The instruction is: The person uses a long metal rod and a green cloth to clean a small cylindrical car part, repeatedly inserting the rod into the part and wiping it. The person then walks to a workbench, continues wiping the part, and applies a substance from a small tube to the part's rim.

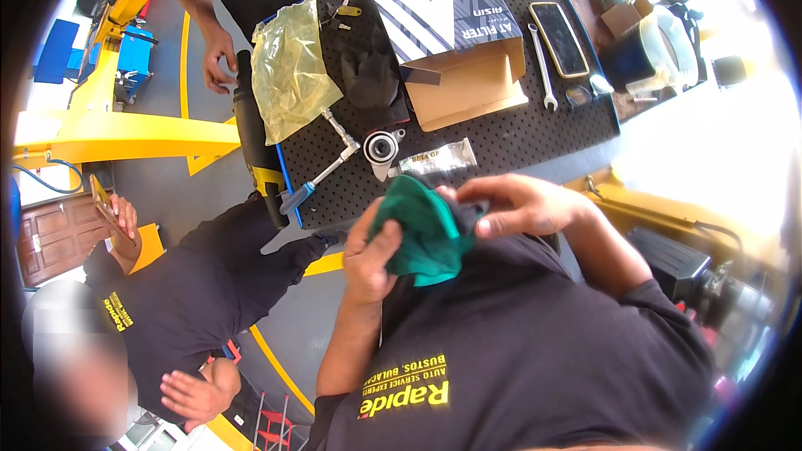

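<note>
A green cloth point(422, 230) with a dark part at its right side is bunched in front of my chest, at the near edge of the table. My left hand point(372, 259) is closed on its left side, thumb laid over the front. With bent fingers and thumb, my right hand point(522, 205) grips the dark part at the right. Whether anything is wrapped inside the cloth is hidden. Just beyond lie a silver-and-black tube point(439, 157) and a round metal pulley on a bracket point(382, 149). A ratchet with a blue-grey handle point(322, 171) rests left of the pulley.
The black perforated tabletop point(543, 138) carries an open cardboard box point(468, 88), a yellowish plastic bag point(292, 71), a combination wrench point(543, 67), a phone point(560, 40) and keys point(344, 12). One person stands across the table; another, at left, holds a phone point(109, 207). A yellow lift arm point(142, 134) crosses behind.
</note>
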`<action>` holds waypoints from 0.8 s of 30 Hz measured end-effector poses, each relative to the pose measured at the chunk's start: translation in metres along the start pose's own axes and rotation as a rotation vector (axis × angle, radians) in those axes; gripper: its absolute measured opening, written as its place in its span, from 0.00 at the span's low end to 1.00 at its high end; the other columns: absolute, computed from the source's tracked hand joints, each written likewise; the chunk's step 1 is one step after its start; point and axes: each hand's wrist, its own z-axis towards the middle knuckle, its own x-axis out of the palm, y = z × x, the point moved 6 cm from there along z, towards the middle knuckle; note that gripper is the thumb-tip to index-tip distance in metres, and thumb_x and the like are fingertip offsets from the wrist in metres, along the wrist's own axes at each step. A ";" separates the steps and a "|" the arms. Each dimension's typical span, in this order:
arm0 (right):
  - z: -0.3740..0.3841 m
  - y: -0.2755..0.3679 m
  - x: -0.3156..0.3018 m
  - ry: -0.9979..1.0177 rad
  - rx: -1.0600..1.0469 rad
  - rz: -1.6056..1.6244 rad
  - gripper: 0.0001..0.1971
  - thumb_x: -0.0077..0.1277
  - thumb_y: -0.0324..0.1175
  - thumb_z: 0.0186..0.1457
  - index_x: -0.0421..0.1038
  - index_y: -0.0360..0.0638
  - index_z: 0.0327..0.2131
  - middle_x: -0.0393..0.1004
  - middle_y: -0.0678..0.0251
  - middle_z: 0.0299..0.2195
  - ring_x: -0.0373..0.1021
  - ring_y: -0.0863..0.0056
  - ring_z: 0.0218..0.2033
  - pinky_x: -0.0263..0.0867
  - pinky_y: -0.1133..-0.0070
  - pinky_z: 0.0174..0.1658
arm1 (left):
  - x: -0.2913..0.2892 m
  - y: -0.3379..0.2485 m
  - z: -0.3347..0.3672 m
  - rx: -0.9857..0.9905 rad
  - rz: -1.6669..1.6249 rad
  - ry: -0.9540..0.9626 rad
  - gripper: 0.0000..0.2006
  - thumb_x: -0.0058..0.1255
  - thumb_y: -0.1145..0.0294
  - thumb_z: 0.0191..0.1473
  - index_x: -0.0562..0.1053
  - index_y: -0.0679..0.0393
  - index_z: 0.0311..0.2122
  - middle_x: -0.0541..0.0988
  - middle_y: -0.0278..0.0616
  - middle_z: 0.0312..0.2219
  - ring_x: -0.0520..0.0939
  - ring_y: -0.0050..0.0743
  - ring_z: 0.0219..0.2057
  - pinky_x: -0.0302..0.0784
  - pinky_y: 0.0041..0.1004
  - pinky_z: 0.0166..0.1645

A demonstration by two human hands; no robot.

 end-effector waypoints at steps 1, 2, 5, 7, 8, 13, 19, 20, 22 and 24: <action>0.000 0.008 -0.002 0.021 -0.025 0.091 0.34 0.62 0.46 0.61 0.65 0.35 0.63 0.76 0.56 0.54 0.69 0.68 0.59 0.62 0.71 0.63 | -0.004 -0.004 0.000 0.034 -0.031 0.001 0.25 0.45 0.57 0.68 0.68 0.69 0.60 0.78 0.62 0.50 0.81 0.58 0.52 0.76 0.47 0.59; 0.000 0.004 -0.004 0.035 -0.038 0.127 0.31 0.61 0.44 0.63 0.66 0.36 0.62 0.78 0.59 0.51 0.71 0.73 0.54 0.65 0.72 0.60 | -0.009 -0.010 -0.001 0.069 -0.062 0.001 0.24 0.44 0.56 0.68 0.69 0.68 0.58 0.80 0.60 0.46 0.82 0.58 0.49 0.77 0.46 0.57; 0.002 0.002 -0.012 -0.048 -0.022 0.052 0.29 0.59 0.43 0.64 0.66 0.37 0.62 0.80 0.61 0.48 0.73 0.75 0.51 0.66 0.74 0.57 | -0.033 -0.018 -0.007 0.124 -0.030 -0.176 0.21 0.43 0.55 0.68 0.71 0.64 0.53 0.74 0.44 0.27 0.81 0.42 0.31 0.80 0.38 0.40; 0.005 0.007 -0.015 -0.122 -0.031 -0.097 0.24 0.59 0.39 0.64 0.69 0.39 0.59 0.81 0.62 0.44 0.75 0.74 0.47 0.68 0.74 0.54 | -0.053 -0.015 -0.015 0.083 -0.295 -0.275 0.16 0.44 0.61 0.67 0.70 0.67 0.47 0.73 0.44 0.24 0.75 0.33 0.24 0.74 0.31 0.30; 0.006 0.013 -0.016 -0.151 -0.019 -0.167 0.23 0.59 0.38 0.64 0.70 0.39 0.58 0.81 0.63 0.42 0.76 0.74 0.45 0.69 0.74 0.53 | -0.063 -0.014 -0.019 0.072 -0.317 -0.314 0.14 0.46 0.62 0.67 0.70 0.65 0.45 0.70 0.40 0.22 0.70 0.24 0.20 0.67 0.24 0.24; 0.022 0.019 -0.023 -0.262 -0.049 -0.376 0.17 0.59 0.33 0.63 0.73 0.39 0.53 0.82 0.65 0.37 0.78 0.74 0.40 0.71 0.73 0.46 | -0.100 -0.008 -0.042 0.115 0.130 -0.544 0.11 0.49 0.64 0.67 0.72 0.61 0.45 0.71 0.36 0.22 0.69 0.20 0.17 0.64 0.22 0.21; 0.047 0.042 -0.033 -0.412 -0.150 -0.638 0.17 0.62 0.33 0.58 0.74 0.41 0.50 0.81 0.65 0.34 0.77 0.70 0.36 0.72 0.72 0.42 | -0.116 0.000 -0.049 0.059 0.320 -0.716 0.14 0.50 0.65 0.66 0.75 0.64 0.50 0.79 0.39 0.33 0.79 0.25 0.30 0.75 0.24 0.35; 0.053 0.043 -0.032 -0.425 -0.164 -0.692 0.17 0.61 0.36 0.57 0.73 0.47 0.50 0.80 0.63 0.38 0.77 0.62 0.43 0.71 0.66 0.48 | -0.116 0.000 -0.048 0.069 0.322 -0.708 0.15 0.51 0.65 0.67 0.75 0.64 0.52 0.80 0.40 0.36 0.80 0.26 0.34 0.76 0.25 0.40; 0.066 0.045 -0.027 -0.452 -0.234 -0.770 0.19 0.62 0.35 0.56 0.74 0.45 0.50 0.79 0.63 0.38 0.77 0.61 0.42 0.71 0.67 0.46 | -0.117 0.001 -0.048 0.032 0.281 -0.640 0.17 0.51 0.65 0.67 0.75 0.65 0.55 0.81 0.39 0.45 0.81 0.27 0.45 0.74 0.28 0.53; 0.080 0.048 -0.022 -0.439 -0.221 -0.803 0.21 0.64 0.35 0.54 0.73 0.47 0.52 0.77 0.63 0.39 0.75 0.60 0.44 0.71 0.66 0.46 | -0.116 0.002 -0.047 0.030 0.299 -0.641 0.17 0.51 0.65 0.67 0.75 0.65 0.54 0.81 0.39 0.44 0.80 0.27 0.46 0.74 0.28 0.54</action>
